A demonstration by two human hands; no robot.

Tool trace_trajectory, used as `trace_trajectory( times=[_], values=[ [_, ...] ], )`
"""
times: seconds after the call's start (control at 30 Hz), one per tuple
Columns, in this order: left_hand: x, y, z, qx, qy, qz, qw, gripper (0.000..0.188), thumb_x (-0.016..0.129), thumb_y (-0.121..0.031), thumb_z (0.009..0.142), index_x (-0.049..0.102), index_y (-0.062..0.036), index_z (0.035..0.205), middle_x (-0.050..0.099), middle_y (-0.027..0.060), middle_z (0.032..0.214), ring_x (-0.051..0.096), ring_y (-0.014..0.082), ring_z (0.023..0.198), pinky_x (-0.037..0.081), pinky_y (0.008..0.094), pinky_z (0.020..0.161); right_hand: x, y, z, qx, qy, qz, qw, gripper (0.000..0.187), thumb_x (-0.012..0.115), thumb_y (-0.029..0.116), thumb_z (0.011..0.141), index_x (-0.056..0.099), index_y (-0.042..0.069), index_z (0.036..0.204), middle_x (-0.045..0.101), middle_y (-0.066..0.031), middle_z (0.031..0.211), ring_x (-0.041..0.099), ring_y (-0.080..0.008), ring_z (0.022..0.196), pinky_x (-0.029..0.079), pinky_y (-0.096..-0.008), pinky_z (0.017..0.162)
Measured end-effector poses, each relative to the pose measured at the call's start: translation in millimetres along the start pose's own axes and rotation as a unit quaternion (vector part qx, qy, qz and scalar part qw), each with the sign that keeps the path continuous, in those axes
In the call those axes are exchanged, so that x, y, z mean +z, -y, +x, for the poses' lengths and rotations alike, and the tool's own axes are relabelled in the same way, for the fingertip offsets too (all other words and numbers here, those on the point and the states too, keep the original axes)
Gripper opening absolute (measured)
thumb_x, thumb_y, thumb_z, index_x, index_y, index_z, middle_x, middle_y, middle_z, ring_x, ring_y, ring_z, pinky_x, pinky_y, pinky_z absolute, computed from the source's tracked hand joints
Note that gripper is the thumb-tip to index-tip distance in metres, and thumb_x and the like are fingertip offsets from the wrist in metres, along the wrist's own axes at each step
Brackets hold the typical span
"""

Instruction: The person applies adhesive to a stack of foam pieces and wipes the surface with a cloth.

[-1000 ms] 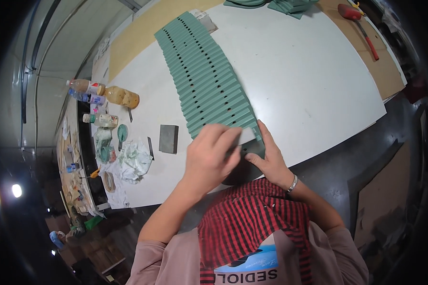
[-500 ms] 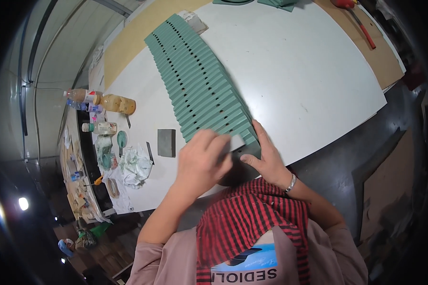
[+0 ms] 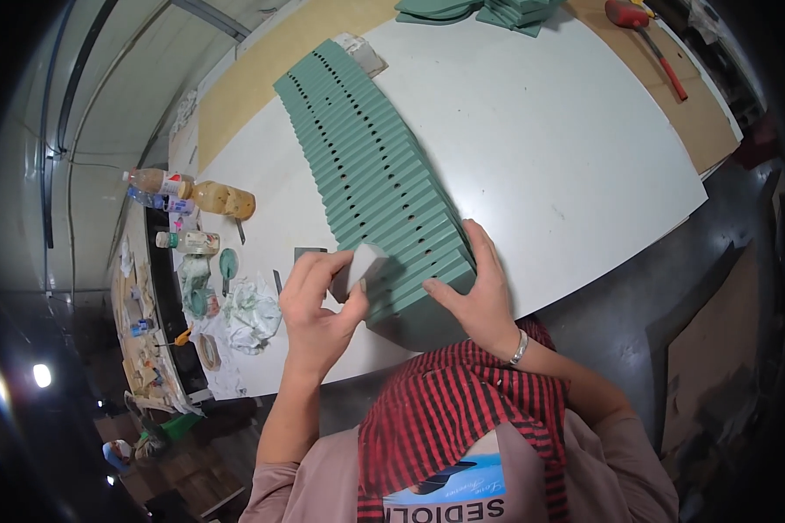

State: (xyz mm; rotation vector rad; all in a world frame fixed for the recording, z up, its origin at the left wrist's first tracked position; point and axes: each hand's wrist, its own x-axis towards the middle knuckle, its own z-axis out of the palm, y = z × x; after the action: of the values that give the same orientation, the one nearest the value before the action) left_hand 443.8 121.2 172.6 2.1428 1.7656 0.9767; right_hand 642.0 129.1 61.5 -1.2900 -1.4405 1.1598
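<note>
As I looked down through the head camera, the left hand (image 3: 312, 305) held a pale grey block (image 3: 363, 264) between thumb and fingers, at the left edge of the near end of a row of overlapping green pieces (image 3: 382, 193). Spread rather than closed, the right hand (image 3: 488, 307) lay against that end from the other side, thumb on top and fingers along the flank. I saw the row stretch away across the white tabletop (image 3: 549, 157), two lines of dark spots along it. Left of it I made out crumpled white material (image 3: 250, 315) and a yellowish bottle (image 3: 227, 200); a red mallet (image 3: 628, 16) lay far right.
</note>
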Motion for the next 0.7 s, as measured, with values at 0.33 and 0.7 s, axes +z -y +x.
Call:
trace_trajectory(
  times=[0.33,0.7],
  values=[
    [8.2,-6.4,1.6,-0.013,0.001,-0.022,1.000,0.029,0.072,0.003,0.072,0.069,0.0019,0.102,0.064,0.0096,0.086,0.059,0.0179,0.072,0.048,0.0286,0.066,11.8,2.4,7.9,0.037,-0.040,0.045,0.998,0.081,0.080,0.022,0.080,0.041,-0.004,0.145,0.050,-0.0250,0.141,0.049,-0.0384,0.133,0.041,-0.0445,0.111],
    [51.6,-18.9,28.2,0.154,0.047,0.057,0.985,0.032,0.076,-0.005,0.068,0.069,-0.0057,0.099,0.062,0.0077,0.088,0.063,0.0267,0.079,0.052,0.0369,0.065,-3.2,-16.2,-4.5,0.021,0.024,0.078,0.996,0.110,0.094,0.017,0.062,0.034,-0.003,0.152,0.045,-0.0243,0.148,0.046,-0.0371,0.138,0.039,-0.0417,0.115]
  ],
)
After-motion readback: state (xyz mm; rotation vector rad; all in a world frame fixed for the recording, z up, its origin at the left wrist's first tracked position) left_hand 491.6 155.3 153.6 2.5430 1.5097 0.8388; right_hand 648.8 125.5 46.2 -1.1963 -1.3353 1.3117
